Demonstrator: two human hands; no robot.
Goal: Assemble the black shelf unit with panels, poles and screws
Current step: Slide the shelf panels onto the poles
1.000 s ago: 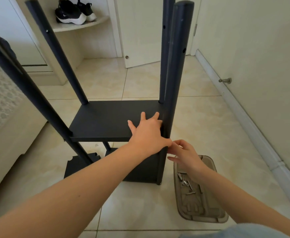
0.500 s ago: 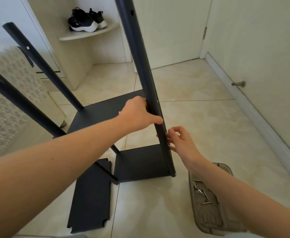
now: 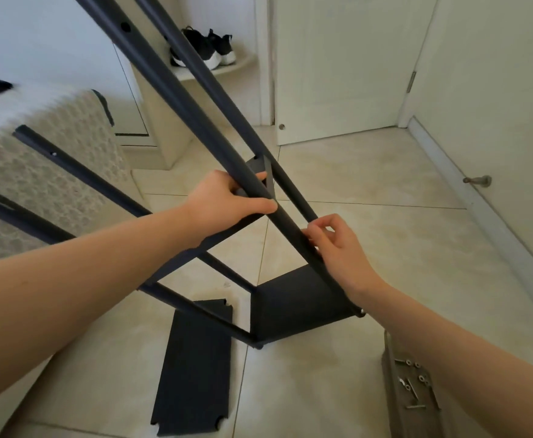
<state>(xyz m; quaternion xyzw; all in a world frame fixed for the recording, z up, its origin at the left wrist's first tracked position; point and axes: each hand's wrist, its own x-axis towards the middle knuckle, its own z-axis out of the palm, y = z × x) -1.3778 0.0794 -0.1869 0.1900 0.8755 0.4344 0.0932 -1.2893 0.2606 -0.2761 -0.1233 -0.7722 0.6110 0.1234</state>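
Observation:
The partly built black shelf unit leans steeply to the left, its feet on the tiled floor. Its bottom panel (image 3: 299,306) faces me, and the middle panel (image 3: 262,167) shows edge-on between the poles. My left hand (image 3: 227,200) grips the nearest pole (image 3: 176,90) at the middle panel's corner. My right hand (image 3: 337,245) pinches the same pole lower down with its fingertips; whether a screw is between them is hidden. A loose black panel (image 3: 192,368) lies flat on the floor.
A translucent tray (image 3: 394,415) with several screws (image 3: 412,384) sits at the lower right. A bed with a patterned cover (image 3: 37,184) is on the left. A white door (image 3: 337,67), a shoe shelf (image 3: 211,71) and a wall door stop (image 3: 476,181) stand behind.
The shelf unit has tipped from upright to a steep lean leftward. My left hand moved from lying flat on the middle panel to gripping the pole. My right hand followed the pole.

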